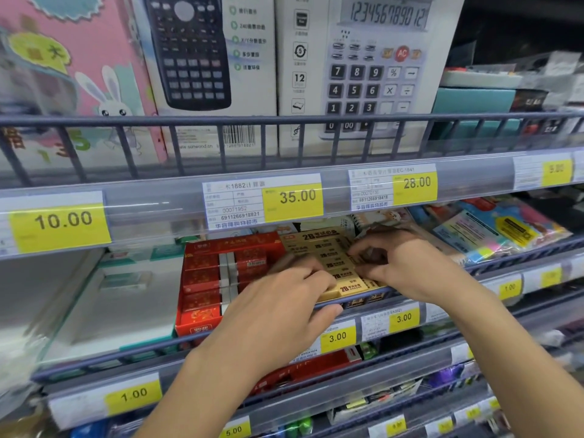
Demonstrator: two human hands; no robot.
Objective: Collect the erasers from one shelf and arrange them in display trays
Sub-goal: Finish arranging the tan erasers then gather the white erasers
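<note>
On the middle shelf (pixel 395 294) two trays sit side by side: the left tray (pixel 202 320) and the right tray (pixel 319 245), both holding erasers (pixel 347 287). Both hands (left hand (pixel 284 314), right hand (pixel 407 263)) reach into the right one. Calculator boxes (pixel 363 67) stand on the shelf above.

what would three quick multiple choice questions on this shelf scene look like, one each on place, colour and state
1. Where is the red display tray relative to the tan 2B eraser tray?
A. to its left
B. to its right
C. on the shelf above

2. What colour are the price tags?
A. green
B. yellow
C. white

3. What is the right hand doing?
A. hanging idle
B. holding a calculator
C. pinching at the 2B erasers

Answers: 1 A, the red tray sits left of the tan one on the same shelf. 2 B, each price sits on a yellow panel. 3 C, its fingers curl onto the eraser rows, with the left hand beside it at the tray's front.
</note>
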